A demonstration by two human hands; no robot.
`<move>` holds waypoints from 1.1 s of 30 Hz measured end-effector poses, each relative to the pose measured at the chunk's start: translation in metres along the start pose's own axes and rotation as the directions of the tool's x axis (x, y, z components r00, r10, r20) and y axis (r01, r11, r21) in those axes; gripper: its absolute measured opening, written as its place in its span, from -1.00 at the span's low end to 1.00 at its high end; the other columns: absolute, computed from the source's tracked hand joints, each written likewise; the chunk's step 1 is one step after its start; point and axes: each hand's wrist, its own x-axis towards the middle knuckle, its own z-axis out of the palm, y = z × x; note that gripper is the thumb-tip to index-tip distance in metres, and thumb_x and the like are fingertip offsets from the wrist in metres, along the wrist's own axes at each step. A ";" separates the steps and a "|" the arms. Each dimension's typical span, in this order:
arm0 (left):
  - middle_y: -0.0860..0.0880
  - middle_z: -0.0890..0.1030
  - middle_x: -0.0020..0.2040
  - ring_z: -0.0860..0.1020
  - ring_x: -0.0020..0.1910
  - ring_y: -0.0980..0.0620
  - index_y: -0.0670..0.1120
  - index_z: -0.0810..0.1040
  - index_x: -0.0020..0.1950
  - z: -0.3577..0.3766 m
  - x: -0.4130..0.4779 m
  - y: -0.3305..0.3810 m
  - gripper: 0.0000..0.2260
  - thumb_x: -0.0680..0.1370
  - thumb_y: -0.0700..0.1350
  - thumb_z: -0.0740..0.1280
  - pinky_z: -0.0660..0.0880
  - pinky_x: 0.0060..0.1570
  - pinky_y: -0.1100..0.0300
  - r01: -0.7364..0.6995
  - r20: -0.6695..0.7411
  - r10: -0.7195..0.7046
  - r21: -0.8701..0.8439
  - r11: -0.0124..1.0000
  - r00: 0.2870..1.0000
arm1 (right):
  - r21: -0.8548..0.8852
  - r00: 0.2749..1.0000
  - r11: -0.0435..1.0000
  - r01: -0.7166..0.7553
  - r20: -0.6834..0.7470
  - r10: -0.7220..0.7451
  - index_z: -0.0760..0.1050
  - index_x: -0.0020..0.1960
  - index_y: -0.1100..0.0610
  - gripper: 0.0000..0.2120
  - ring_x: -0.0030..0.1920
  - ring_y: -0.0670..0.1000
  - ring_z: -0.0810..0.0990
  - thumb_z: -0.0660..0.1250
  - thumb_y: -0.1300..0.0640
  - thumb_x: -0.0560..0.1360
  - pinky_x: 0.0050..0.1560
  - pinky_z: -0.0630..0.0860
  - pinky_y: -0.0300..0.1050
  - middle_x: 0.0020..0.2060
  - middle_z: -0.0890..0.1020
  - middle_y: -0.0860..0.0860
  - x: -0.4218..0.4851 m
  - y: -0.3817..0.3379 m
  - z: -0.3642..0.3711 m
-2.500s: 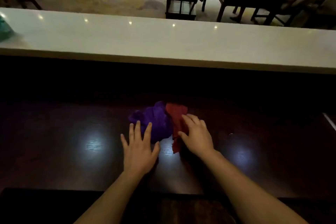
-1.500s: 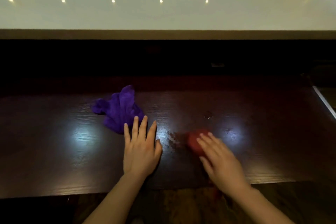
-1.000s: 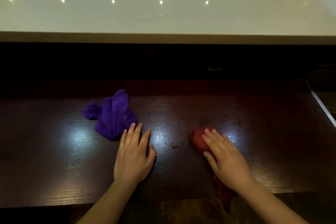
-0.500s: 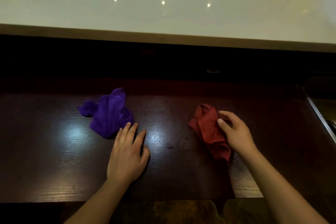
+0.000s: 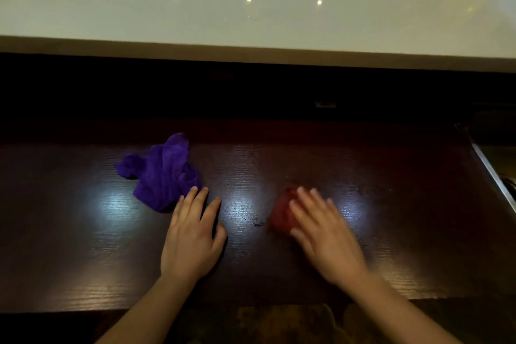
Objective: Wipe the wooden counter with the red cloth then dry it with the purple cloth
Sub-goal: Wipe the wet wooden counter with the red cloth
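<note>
Dark wooden counter (image 5: 69, 232), with the crumpled purple cloth (image 5: 164, 173) left of centre. Left hand (image 5: 192, 237) lies flat, fingers straight, fingertips just beside that cloth. Right hand (image 5: 326, 237), blurred, presses extended fingers on the bunched red cloth (image 5: 280, 211).

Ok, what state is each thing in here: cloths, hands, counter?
wooden counter: glossy, small specks between the hands.
purple cloth: crumpled, lying loose, not held.
red cloth: bunched under the right hand.
left hand: flat on the counter, fingers straight.
right hand: fingers straight, pressing on the red cloth; blurred.
</note>
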 end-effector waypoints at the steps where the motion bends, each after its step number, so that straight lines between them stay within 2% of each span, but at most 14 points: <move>1: -0.20 0.43 0.41 0.24 0.49 -0.16 -0.14 0.49 0.35 0.000 0.000 0.000 -0.56 0.53 0.01 0.17 0.19 0.46 -0.19 0.001 0.001 -0.001 -0.003 1.000 1.000 | 0.004 0.994 0.994 -0.108 -0.034 0.108 0.32 0.49 0.06 -0.48 0.54 0.14 0.15 0.10 -0.14 0.60 0.48 0.20 0.18 0.55 0.19 0.05 0.017 0.012 -0.004; 3: -0.21 0.43 0.41 0.25 0.49 -0.17 -0.15 0.49 0.34 0.000 0.000 0.000 -0.56 0.53 0.01 0.17 0.19 0.45 -0.20 0.006 0.001 -0.006 -0.007 1.000 1.000 | 0.055 0.949 0.948 -0.312 -0.025 0.314 0.28 0.51 0.12 -0.50 0.56 0.15 0.06 0.12 -0.07 0.63 0.53 0.09 0.14 0.56 0.15 0.09 0.055 0.027 -0.014; 5: -0.22 0.44 0.40 0.26 0.49 -0.18 -0.16 0.50 0.34 -0.001 0.000 0.002 -0.56 0.52 0.01 0.17 0.20 0.45 -0.21 0.006 0.004 -0.006 -0.006 1.000 1.000 | 0.090 0.924 0.921 -0.379 -0.025 0.382 0.26 0.51 0.15 -0.47 0.57 0.17 -0.01 0.18 -0.05 0.62 0.54 0.04 0.09 0.57 0.12 0.11 0.072 0.016 -0.015; 9: -0.21 0.44 0.41 0.26 0.48 -0.17 -0.15 0.50 0.33 -0.004 0.000 0.004 -0.55 0.52 0.01 0.16 0.17 0.47 -0.17 0.011 0.010 -0.011 0.004 1.000 1.000 | 0.058 1.000 0.998 -0.016 -0.011 0.017 0.27 0.50 0.09 -0.46 0.58 0.14 -0.02 0.16 -0.13 0.59 0.52 0.13 0.10 0.58 0.12 0.07 0.022 -0.044 0.011; 12: -0.20 0.43 0.42 0.25 0.49 -0.16 -0.14 0.49 0.35 -0.003 -0.001 0.003 -0.55 0.52 0.01 0.16 0.14 0.48 -0.15 0.012 0.017 -0.012 0.015 1.000 1.000 | 0.045 0.972 0.974 0.223 0.065 -0.226 0.28 0.48 0.02 -0.51 0.58 0.08 0.03 0.09 -0.13 0.61 0.51 0.11 0.11 0.58 0.14 0.00 -0.007 -0.043 0.015; 13: -0.19 0.43 0.42 0.25 0.49 -0.15 -0.13 0.49 0.35 -0.003 0.000 0.003 -0.55 0.52 0.01 0.16 0.14 0.48 -0.16 0.011 0.017 -0.011 0.018 1.000 1.000 | 0.007 0.976 0.977 0.212 0.042 -0.212 0.32 0.46 0.03 -0.53 0.57 0.09 0.07 0.12 -0.10 0.60 0.48 0.17 0.15 0.56 0.19 0.02 0.005 -0.028 0.013; 15: -0.19 0.43 0.42 0.25 0.49 -0.14 -0.12 0.49 0.35 -0.003 0.000 0.003 -0.56 0.53 0.01 0.15 0.14 0.47 -0.18 0.014 0.016 -0.014 0.020 1.000 1.000 | -0.015 1.000 1.000 0.013 -0.016 -0.013 0.36 0.45 0.09 -0.55 0.55 0.12 0.14 0.19 -0.03 0.60 0.42 0.27 0.20 0.53 0.25 0.07 0.051 -0.001 0.002; 17: -0.18 0.44 0.41 0.26 0.48 -0.14 -0.12 0.50 0.35 -0.004 -0.001 0.004 -0.57 0.53 0.00 0.15 0.14 0.46 -0.18 0.017 0.012 -0.017 0.014 1.000 1.000 | 0.065 0.961 0.961 -0.270 -0.037 0.273 0.30 0.50 0.08 -0.53 0.56 0.14 0.07 0.18 -0.02 0.62 0.48 0.18 0.14 0.56 0.16 0.07 0.104 0.009 -0.013; 19: -0.18 0.45 0.40 0.28 0.47 -0.14 -0.12 0.50 0.34 -0.005 -0.001 0.005 -0.57 0.53 -0.01 0.14 0.16 0.46 -0.17 0.016 -0.001 -0.016 -0.007 1.000 1.000 | 0.120 0.940 0.935 -0.333 -0.036 0.340 0.26 0.52 0.08 -0.52 0.57 0.14 0.00 0.15 -0.02 0.63 0.52 0.08 0.06 0.58 0.11 0.08 0.132 -0.011 -0.010; 23: -0.20 0.47 0.38 0.35 0.42 -0.16 -0.17 0.51 0.29 -0.009 -0.005 0.002 -0.60 0.52 -0.06 0.15 0.29 0.38 -0.16 0.020 -0.044 -0.026 -0.123 0.992 0.999 | 0.104 0.995 0.991 0.089 -0.054 -0.083 0.33 0.47 0.06 -0.54 0.57 0.13 0.05 0.18 -0.02 0.60 0.53 0.10 0.11 0.55 0.20 0.06 0.069 -0.083 0.024; 26: -0.20 0.48 0.35 0.39 0.39 -0.16 -0.19 0.52 0.24 -0.009 -0.007 0.001 -0.62 0.50 -0.07 0.16 0.33 0.34 -0.19 -0.008 -0.061 -0.001 -0.138 0.990 0.998 | 0.114 0.981 0.974 0.195 0.000 -0.196 0.32 0.45 0.00 -0.55 0.57 0.05 0.07 0.15 -0.07 0.59 0.53 0.08 0.05 0.55 0.21 -0.01 0.019 -0.069 0.021; 29: -0.20 0.48 0.35 0.37 0.40 -0.16 -0.17 0.53 0.22 -0.008 -0.006 0.002 -0.63 0.50 -0.06 0.17 0.28 0.38 -0.18 -0.042 -0.059 0.037 -0.096 0.994 0.998 | 0.037 0.994 0.998 -0.046 -0.093 0.049 0.43 0.40 0.12 -0.57 0.52 0.16 0.22 0.28 0.04 0.56 0.45 0.27 0.21 0.51 0.30 0.10 0.029 -0.006 0.006; 31: -0.20 0.48 0.36 0.37 0.41 -0.17 -0.17 0.54 0.23 -0.007 -0.005 0.003 -0.62 0.50 -0.04 0.17 0.26 0.39 -0.19 -0.045 -0.046 0.042 -0.066 0.997 0.998 | 0.072 0.932 0.939 -0.337 -0.114 0.343 0.39 0.44 0.16 -0.56 0.53 0.21 0.18 0.26 0.07 0.59 0.48 0.20 0.19 0.53 0.23 0.14 0.049 0.025 -0.010; 33: -0.21 0.47 0.37 0.36 0.42 -0.17 -0.16 0.54 0.24 -0.007 -0.004 0.004 -0.61 0.50 -0.02 0.17 0.25 0.40 -0.19 -0.037 -0.025 0.036 -0.035 0.999 0.999 | 0.103 0.873 0.880 -0.464 -0.112 0.474 0.34 0.47 0.18 -0.54 0.54 0.23 0.12 0.23 0.05 0.61 0.50 0.14 0.15 0.54 0.19 0.17 0.061 0.019 -0.013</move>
